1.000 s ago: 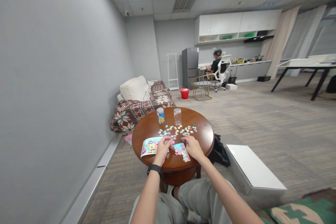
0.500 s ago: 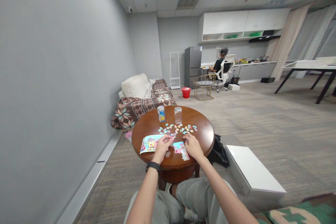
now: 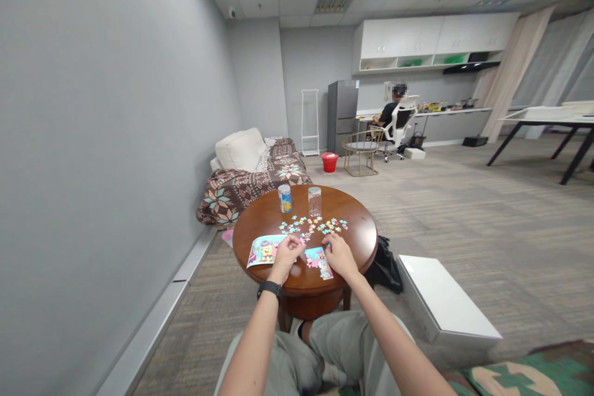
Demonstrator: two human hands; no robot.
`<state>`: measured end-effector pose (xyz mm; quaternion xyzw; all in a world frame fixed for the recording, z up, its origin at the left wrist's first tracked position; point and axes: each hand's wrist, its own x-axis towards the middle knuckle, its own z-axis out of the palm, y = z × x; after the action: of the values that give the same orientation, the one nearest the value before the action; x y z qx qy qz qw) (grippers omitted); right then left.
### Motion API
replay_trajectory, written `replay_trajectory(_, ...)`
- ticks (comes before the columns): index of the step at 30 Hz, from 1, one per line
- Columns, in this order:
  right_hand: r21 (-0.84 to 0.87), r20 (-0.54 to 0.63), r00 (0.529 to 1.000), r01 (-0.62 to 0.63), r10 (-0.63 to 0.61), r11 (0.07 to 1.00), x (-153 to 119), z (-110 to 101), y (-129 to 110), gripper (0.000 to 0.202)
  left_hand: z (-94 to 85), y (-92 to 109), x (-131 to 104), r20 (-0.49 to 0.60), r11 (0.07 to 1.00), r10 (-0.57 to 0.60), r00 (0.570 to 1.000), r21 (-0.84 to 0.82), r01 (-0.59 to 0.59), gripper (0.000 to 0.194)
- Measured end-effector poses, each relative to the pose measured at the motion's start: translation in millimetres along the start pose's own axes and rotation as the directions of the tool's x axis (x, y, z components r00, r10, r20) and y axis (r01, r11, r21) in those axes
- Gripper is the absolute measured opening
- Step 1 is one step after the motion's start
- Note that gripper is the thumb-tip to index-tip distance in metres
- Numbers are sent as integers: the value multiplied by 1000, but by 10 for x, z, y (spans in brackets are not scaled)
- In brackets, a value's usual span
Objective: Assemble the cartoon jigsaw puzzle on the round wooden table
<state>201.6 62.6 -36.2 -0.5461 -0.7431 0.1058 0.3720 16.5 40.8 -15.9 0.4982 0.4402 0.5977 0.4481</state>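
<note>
My left hand (image 3: 288, 255) is over the right part of a picture sheet (image 3: 264, 250), its thumb and fingertips pinched; whatever they hold is too small to name. My right hand (image 3: 340, 253) rests by the upper right of a partly joined puzzle (image 3: 319, 260), fingers bent together, with a small bluish piece at the fingertips. Loose puzzle pieces (image 3: 331, 226) lie scattered beyond both hands. Behind them stand a printed can (image 3: 284, 199) with a blue and yellow label and a clear jar (image 3: 314, 202) with a silvery lid.
The round wooden table (image 3: 357, 210) stands before my knees. A white box (image 3: 448, 297) and a black bag (image 3: 387, 266) are on the floor at right. Further back are a covered sofa (image 3: 241, 189), a red bucket (image 3: 330, 163) and a seated person (image 3: 388, 112).
My left hand has lifted slightly from the loose pieces beside it. My right hand stays near the joined puzzle, with a bluish piece now showing at its fingertips. The view has shifted a little.
</note>
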Motion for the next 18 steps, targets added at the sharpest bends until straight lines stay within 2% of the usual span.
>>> replay_trajectory(9,8,24,1000,-2,2,1000,10,3,31,26,2,43,0,-1,1000,21,1000,4,-21,17)
replay_trajectory(18,16,2,1000,-11,11,1000,5,-1,13,26,24,29,-4,7,999,-27,1000,-21,27,37)
